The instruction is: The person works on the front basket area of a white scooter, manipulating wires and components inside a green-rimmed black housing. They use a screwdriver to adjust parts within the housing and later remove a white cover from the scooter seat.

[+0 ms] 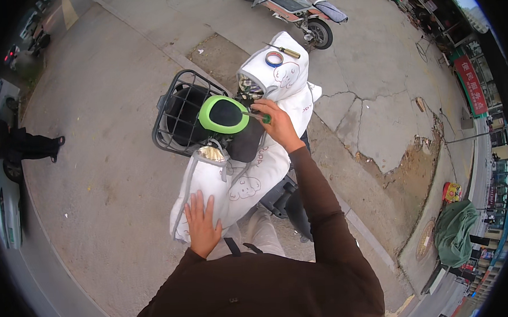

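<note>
In my right hand (pixel 276 120) is a screwdriver (pixel 266 118) with a green handle, its shaft reaching to the edge of a scooter's front panel (pixel 223 115), rounded, bright green around a black centre. My left hand (pixel 203 223) lies flat with fingers spread on a white padded handlebar cover (pixel 192 184) printed with cartoon faces. The matching right-hand part of the cover (pixel 284 76) carries a roll of blue tape (pixel 274 58) and a second screwdriver (pixel 285 50) with a yellowish handle. Whether the tip sits in a screw or a seam I cannot tell.
A black wire basket (pixel 170 94) is fixed ahead of the panel. Another scooter (pixel 298 10) is parked beyond. To the left a person in dark clothes (pixel 29 144) stands near a white car (pixel 3 200). A green tarp (pixel 456 234) covers something at the right, near broken pavement (pixel 391 145).
</note>
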Available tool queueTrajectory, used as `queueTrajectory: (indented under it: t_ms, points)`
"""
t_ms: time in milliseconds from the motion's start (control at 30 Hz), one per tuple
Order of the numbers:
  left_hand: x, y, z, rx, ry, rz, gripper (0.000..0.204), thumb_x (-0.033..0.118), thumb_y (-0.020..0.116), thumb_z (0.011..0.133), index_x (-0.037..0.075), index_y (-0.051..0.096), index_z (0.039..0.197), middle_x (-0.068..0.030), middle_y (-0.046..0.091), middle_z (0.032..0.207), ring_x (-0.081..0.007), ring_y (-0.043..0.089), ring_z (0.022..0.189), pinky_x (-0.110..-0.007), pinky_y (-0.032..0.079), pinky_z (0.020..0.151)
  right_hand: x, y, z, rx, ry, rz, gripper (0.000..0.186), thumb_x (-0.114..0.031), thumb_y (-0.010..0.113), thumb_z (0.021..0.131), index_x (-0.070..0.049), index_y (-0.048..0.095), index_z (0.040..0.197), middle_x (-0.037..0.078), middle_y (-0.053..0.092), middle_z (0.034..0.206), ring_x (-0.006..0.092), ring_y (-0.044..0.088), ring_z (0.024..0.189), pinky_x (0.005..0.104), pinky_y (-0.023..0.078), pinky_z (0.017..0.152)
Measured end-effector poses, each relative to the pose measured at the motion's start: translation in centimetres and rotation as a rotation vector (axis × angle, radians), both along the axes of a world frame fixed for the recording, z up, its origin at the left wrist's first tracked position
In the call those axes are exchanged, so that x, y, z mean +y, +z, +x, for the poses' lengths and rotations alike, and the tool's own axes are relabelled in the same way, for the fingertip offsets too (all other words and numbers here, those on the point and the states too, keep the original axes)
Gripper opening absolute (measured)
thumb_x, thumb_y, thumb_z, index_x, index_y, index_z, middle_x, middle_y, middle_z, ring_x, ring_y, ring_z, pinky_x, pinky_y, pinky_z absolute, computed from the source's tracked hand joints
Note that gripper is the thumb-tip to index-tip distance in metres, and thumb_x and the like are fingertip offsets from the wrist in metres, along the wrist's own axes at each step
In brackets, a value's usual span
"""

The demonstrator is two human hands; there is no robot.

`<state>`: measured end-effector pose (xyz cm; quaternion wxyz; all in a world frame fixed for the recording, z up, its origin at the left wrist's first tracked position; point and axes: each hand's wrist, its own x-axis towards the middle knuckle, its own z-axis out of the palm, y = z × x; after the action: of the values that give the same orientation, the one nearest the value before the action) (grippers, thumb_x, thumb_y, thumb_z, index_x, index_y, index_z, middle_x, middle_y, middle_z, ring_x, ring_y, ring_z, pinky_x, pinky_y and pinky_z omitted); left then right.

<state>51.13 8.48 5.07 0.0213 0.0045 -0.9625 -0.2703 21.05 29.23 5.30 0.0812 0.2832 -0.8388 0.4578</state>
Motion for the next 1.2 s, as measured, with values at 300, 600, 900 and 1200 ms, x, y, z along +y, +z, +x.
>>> queueTrajectory:
  t_ms: [300,600,900,1200]
  points:
    - [-1.4,0.5,-0.1,-0.01,-0.024,0.083,0.082,0.004,0.067,0.069,0.004,0.034,0.145,-0.0245,0.022,0.153,-0.0446,0.017,0.143,-0.061,0.01,0.113,-0.4,1.6,-1.9,-0.082,0.125,0.197,0.028,-0.002,0.067,0.076,-0.008,0.068,0.104,0.01,0.067,0.104,0.033,0.064,0.093,0.0387,0.052,0.079]
    - [-0.5,0.2,0.1,-0.04,0.022,0.004,0.079,0.009,0.068,0.07,0.002,0.036,0.142,-0.0243,0.022,0.154,-0.042,0.017,0.144,-0.057,0.011,0.114,0.6,7.6,-15.6,0.333,-0.372,0.459,0.019,-0.009,0.066,0.078,-0.005,0.07,0.096,0.015,0.067,0.091,0.033,0.063,0.093,0.0449,0.051,0.079]
    - [-0.1,-0.4,0.2,-0.008,0.064,-0.006,0.079,0.012,0.071,0.071,0.005,0.038,0.143,-0.0229,0.025,0.153,-0.0428,0.018,0.143,-0.058,0.012,0.114,1.4,5.1,-24.8,-0.013,-0.094,0.826,0.022,-0.017,0.064,0.077,-0.003,0.068,0.093,0.023,0.068,0.093,0.0385,0.065,0.09,0.0454,0.052,0.08]
    - [0.3,-0.6,0.1,0.017,0.077,-0.039,0.078,0.011,0.071,0.071,0.005,0.039,0.142,-0.0224,0.025,0.153,-0.0425,0.019,0.143,-0.058,0.014,0.114,2.7,4.7,-23.5,0.001,0.017,0.673,0.025,-0.021,0.065,0.082,-0.003,0.067,0.1,0.021,0.068,0.093,0.0382,0.065,0.089,0.0445,0.051,0.078]
